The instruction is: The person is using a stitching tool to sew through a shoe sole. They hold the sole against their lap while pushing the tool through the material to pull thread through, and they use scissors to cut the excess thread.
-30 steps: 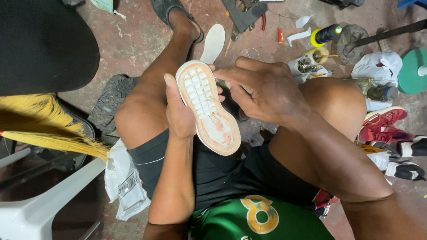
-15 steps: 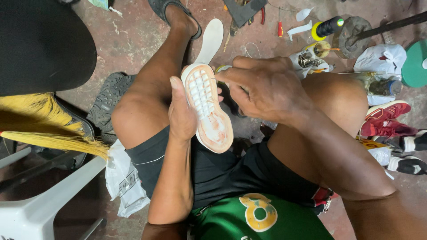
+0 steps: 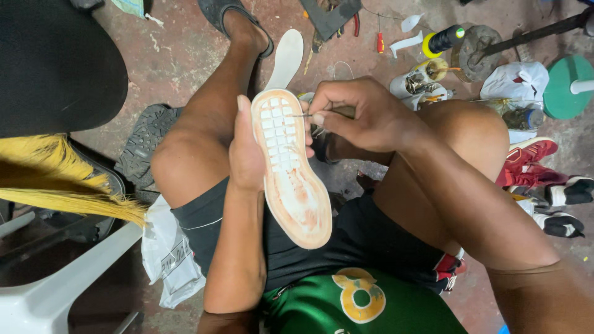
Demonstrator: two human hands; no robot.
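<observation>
Here the left hand (image 3: pixel 247 154) grips a shoe (image 3: pixel 289 164) by its side, sole turned up toward the camera, held over the lap between the knees. The sole is pale with a grid of square treads and orange staining toward the heel. The right hand (image 3: pixel 359 114) is pinched shut on a thin needle (image 3: pixel 302 115), its tip at the sole's edge near the toe.

Just beyond the shoe, a white insole (image 3: pixel 288 59) lies on the floor beside the person's foot in a dark sandal (image 3: pixel 226 12). Farther right sits an open tin (image 3: pixel 417 80) crowded with small metal pieces; what they are is too small to tell. Near it stand a spool of dark thread (image 3: pixel 444 39) with a yellow end, a white plastic bag (image 3: pixel 516 83) and a green round disc (image 3: pixel 566 86). Red and white shoes (image 3: pixel 532 161) pile at the right edge. On the left lie a black rubber sole (image 3: pixel 145 139), a yellow broom (image 3: pixel 55 179) and a white plastic chair (image 3: pixel 55 291).
</observation>
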